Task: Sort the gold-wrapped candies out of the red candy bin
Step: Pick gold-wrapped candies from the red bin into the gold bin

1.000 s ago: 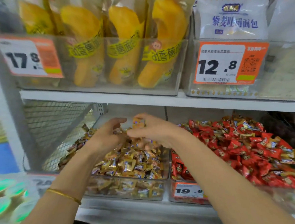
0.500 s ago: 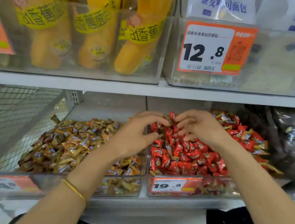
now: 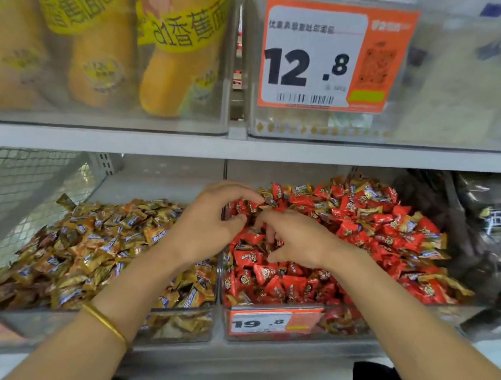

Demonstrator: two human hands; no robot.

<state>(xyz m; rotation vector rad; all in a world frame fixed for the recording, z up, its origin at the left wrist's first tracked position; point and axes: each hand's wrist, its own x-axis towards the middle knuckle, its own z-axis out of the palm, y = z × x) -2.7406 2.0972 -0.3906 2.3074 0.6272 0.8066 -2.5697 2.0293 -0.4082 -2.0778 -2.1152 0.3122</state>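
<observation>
- Head view shows both hands over the back left part of the red candy bin (image 3: 273, 337), the right-hand one of two clear bins standing side by side on the lower shelf.
- Left hand (image 3: 207, 225) arches over the heap with its fingers curled, forefinger and thumb close to a gold wrapper at the top. I cannot tell whether they have pinched it.
- Right hand (image 3: 296, 241) has its fingers curled downward, tips dug in among the red candies (image 3: 263, 273). Whether they hold anything is hidden.
- Gold-wrapped candies (image 3: 368, 212) lie scattered through the red heap, mostly along its back and right edge, and some are half buried.
- Each piece looks small and light, probably a firm centre inside thin, crinkly, slick film with flat crimped ends.
- The best hold is likely a two-finger pinch across the body, or on a crimped end where one sticks up.
- The heap is loose, so tugging a buried piece will probably drag red neighbours along or send them sliding.
- The gold candy bin (image 3: 178, 325) stands just beside on the left, touching wall to wall, so the carry is short.
</observation>
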